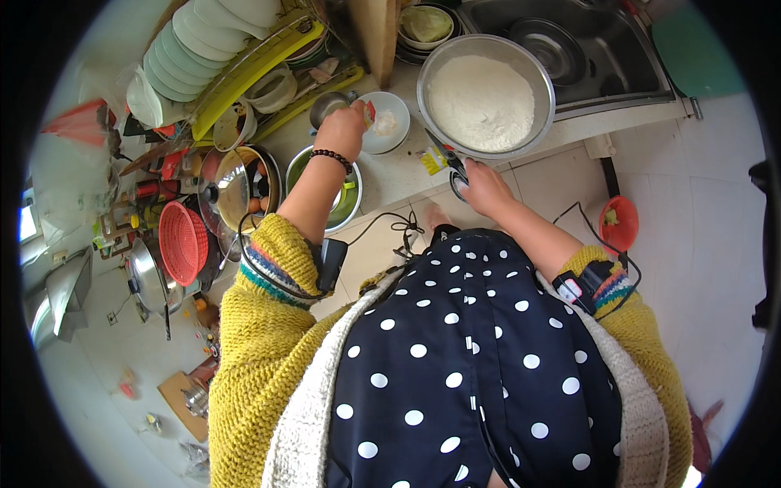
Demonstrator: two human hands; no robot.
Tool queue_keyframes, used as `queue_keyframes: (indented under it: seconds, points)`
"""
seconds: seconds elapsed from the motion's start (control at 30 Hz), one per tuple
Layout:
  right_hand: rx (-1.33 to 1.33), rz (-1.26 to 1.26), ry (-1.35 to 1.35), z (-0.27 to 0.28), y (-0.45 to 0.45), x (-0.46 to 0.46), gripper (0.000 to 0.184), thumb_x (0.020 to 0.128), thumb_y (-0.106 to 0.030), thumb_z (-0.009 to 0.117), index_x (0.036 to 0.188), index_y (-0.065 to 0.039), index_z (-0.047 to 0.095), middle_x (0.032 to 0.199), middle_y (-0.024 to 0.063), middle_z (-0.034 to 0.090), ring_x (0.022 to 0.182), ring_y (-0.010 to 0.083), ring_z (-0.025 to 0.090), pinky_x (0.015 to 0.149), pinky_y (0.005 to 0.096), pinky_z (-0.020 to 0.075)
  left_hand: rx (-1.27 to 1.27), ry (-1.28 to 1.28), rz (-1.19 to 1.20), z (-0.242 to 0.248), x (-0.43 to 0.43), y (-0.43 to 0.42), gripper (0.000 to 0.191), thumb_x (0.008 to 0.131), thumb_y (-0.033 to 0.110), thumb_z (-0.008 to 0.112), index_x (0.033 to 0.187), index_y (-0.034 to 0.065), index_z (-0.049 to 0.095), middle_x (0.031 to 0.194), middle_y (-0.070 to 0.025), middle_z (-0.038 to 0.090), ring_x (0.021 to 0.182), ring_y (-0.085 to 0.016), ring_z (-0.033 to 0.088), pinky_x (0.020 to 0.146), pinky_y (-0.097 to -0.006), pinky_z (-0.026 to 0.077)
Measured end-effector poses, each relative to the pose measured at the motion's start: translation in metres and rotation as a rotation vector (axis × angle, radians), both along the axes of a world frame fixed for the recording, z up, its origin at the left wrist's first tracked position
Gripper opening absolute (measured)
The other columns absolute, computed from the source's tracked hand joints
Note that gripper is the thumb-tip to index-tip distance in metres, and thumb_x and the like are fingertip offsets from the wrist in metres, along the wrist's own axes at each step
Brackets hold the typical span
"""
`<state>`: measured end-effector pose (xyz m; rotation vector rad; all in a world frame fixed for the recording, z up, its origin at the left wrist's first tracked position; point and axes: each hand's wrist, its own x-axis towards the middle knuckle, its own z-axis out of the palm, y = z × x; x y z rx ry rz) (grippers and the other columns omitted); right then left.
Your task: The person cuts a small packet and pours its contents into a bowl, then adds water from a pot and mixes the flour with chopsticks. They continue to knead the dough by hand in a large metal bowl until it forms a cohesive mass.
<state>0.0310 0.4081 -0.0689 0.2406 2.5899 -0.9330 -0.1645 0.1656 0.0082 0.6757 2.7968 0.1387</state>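
Observation:
My left hand (pixel 343 129) grips a small red packet (pixel 369 114), held over the left side of a white bowl (pixel 398 135) with pale powder (pixel 385 123) in it. With my right hand (pixel 485 186) I hold black-handled scissors (pixel 453 160), their blades pointing up and left across the counter's edge. A yellow packet (pixel 432 160) lies on the counter just left of the scissors. Above them stands a large metal bowl (pixel 547 97) filled with white flour (pixel 482 100). A metal cup (pixel 326 107) is beside my left hand, partly hidden by it.
A metal-rimmed basin (pixel 359 207) with something green inside is under my left forearm. Farther left are a glass-lidded pot (pixel 232 189) and a red plastic basket (pixel 183 244). A dish rack (pixel 256 79) holds plates at upper left. The sink (pixel 640 73) lies at upper right.

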Motion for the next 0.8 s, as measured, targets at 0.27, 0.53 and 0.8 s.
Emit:
queue_keyframes:
  seconds: [0.27, 0.53, 0.8]
  points:
    - [0.006, -0.01, -0.033, 0.003, 0.002, 0.0, 0.045, 0.087, -0.016, 0.069, 0.126, 0.004, 0.057, 0.11, 0.0283, 0.07, 0.107, 0.0457, 0.067, 0.093, 0.0522, 0.0534, 0.003, 0.048, -0.084, -0.001, -0.006, 0.002, 0.018, 0.091, 0.011, 0.069, 0.108, 0.0029, 0.067, 0.099, -0.0252, 0.072, 0.098, -0.043, 0.07, 0.085, -0.052, 0.055]
    - [0.008, -0.005, -0.022, 0.001, 0.002, 0.001, 0.044, 0.088, -0.016, 0.068, 0.125, 0.004, 0.057, 0.112, 0.0264, 0.071, 0.109, 0.0444, 0.067, 0.094, 0.0525, 0.054, 0.12, 0.064, -0.024, -0.011, -0.009, -0.007, 0.03, 0.089, 0.017, 0.073, 0.116, 0.0039, 0.07, 0.1, -0.024, 0.073, 0.097, -0.044, 0.069, 0.086, -0.0512, 0.055]
    - [-0.068, -0.044, 0.009, -0.013, -0.002, 0.002, 0.048, 0.089, -0.016, 0.069, 0.129, 0.004, 0.052, 0.118, 0.0291, 0.067, 0.111, 0.0474, 0.064, 0.096, 0.0537, 0.0521, 0.77, -0.382, 0.453, -0.037, -0.002, -0.036, 0.023, 0.098, 0.015, 0.071, 0.116, 0.0028, 0.068, 0.107, -0.0105, 0.075, 0.094, -0.024, 0.073, 0.086, -0.0361, 0.06]
